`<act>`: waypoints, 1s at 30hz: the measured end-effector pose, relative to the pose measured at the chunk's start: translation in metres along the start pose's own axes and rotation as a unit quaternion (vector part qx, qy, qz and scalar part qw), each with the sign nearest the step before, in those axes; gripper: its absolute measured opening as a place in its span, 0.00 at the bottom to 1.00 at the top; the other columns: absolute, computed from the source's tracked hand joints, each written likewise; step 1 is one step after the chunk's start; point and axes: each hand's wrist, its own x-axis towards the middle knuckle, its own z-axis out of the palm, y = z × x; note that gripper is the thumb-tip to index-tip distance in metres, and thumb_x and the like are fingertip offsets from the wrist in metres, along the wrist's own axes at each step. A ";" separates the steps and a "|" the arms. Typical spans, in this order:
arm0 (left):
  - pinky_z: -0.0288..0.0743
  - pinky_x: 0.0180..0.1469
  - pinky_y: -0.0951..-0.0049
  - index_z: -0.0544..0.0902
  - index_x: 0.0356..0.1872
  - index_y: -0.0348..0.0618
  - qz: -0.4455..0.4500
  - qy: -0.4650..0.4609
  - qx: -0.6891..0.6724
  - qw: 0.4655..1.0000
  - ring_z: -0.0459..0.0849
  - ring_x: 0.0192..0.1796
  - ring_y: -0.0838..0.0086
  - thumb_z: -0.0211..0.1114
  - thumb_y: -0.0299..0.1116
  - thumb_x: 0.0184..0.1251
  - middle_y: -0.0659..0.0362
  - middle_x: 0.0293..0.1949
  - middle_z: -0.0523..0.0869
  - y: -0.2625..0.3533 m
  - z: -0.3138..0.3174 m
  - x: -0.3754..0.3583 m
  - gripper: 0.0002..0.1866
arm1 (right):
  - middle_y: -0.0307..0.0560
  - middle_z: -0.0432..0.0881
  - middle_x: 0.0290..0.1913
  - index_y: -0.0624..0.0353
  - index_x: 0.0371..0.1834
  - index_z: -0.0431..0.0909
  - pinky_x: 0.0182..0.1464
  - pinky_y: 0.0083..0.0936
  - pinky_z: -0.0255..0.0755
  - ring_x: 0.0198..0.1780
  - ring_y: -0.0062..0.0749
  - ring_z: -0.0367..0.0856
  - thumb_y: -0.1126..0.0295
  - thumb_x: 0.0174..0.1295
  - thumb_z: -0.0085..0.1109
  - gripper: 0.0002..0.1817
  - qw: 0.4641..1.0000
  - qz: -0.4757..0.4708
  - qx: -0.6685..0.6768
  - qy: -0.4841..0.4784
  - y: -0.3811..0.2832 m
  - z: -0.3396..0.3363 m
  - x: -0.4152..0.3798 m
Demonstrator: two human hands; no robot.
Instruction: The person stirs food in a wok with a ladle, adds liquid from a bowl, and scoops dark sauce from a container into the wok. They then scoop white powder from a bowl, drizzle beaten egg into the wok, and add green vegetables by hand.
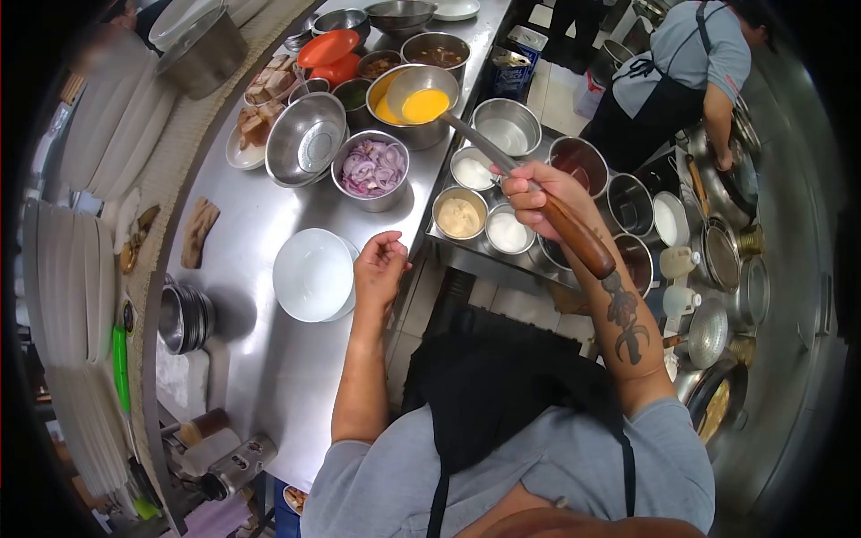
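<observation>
My right hand [547,195] is closed around the wooden-handled shaft of a metal ladle [581,235]. The ladle's round bowl holds yellow liquid, perhaps beaten egg, and is tilted over a steel pot of yellow liquid [381,100]. Beside the right edge of the white bowls [309,269], my left hand [381,269] is held with its fingers curled in and nothing visible in them. The top white bowl looks empty, and another sits beneath it. Between the pot and the white bowls stands a steel container of sliced red onion [372,170].
At the left stand a steel colander [307,134], bread pieces [258,125], a folded cloth [199,231] and stacked metal bowls [186,316]. Several tubs surround a container of pale paste [459,215] at right. A co-worker [668,81] bends over pans at the upper right.
</observation>
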 end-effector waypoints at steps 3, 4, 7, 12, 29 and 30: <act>0.77 0.36 0.80 0.76 0.48 0.34 -0.007 0.009 0.007 1.000 0.76 0.32 0.84 0.60 0.20 0.62 0.63 0.33 0.77 0.004 0.000 -0.009 0.13 | 0.36 0.68 0.27 0.63 0.50 0.64 0.18 0.15 0.59 0.19 0.14 0.66 0.73 0.65 0.43 0.12 1.000 0.006 0.016 -0.022 0.011 0.001 -0.015; 0.78 0.38 0.77 0.77 0.48 0.35 -0.002 0.008 0.022 1.000 0.77 0.34 0.81 0.62 0.24 0.62 0.63 0.34 0.78 0.004 -0.002 -0.014 0.13 | 0.36 0.68 0.27 0.63 0.49 0.65 0.18 0.15 0.59 0.19 0.14 0.66 0.73 0.65 0.43 0.11 0.999 0.007 0.018 -0.026 0.015 0.006 -0.023; 0.77 0.39 0.76 0.77 0.48 0.36 0.026 0.018 0.020 0.999 0.76 0.35 0.81 0.62 0.24 0.63 0.64 0.34 0.77 0.001 -0.013 -0.026 0.13 | 0.36 0.69 0.27 0.64 0.50 0.66 0.17 0.15 0.60 0.18 0.14 0.66 0.73 0.66 0.42 0.12 0.999 0.003 0.031 -0.043 0.035 0.010 -0.050; 0.77 0.38 0.78 0.77 0.47 0.35 0.092 0.111 0.043 0.989 0.76 0.34 0.81 0.61 0.21 0.62 0.63 0.33 0.77 0.017 -0.035 -0.059 0.12 | 0.36 0.69 0.27 0.64 0.54 0.66 0.17 0.14 0.62 0.17 0.15 0.68 0.72 0.66 0.42 0.15 0.996 0.003 0.057 -0.064 0.085 0.017 -0.113; 0.75 0.37 0.78 0.76 0.48 0.38 -0.025 -0.093 0.097 0.991 0.74 0.31 0.82 0.65 0.27 0.63 0.64 0.33 0.77 -0.071 0.071 -0.184 0.13 | 0.38 0.66 0.24 0.67 0.62 0.62 0.12 0.14 0.59 0.12 0.14 0.63 0.77 0.62 0.40 0.23 0.960 -0.167 0.152 0.167 0.320 -0.037 -0.447; 0.75 0.37 0.78 0.76 0.47 0.39 -0.051 -0.117 0.092 0.988 0.73 0.29 0.82 0.65 0.26 0.63 0.65 0.31 0.77 -0.083 0.084 -0.183 0.12 | 0.38 0.65 0.24 0.67 0.61 0.63 0.11 0.14 0.57 0.12 0.13 0.62 0.76 0.62 0.40 0.23 0.951 -0.193 0.165 0.178 0.333 -0.041 -0.465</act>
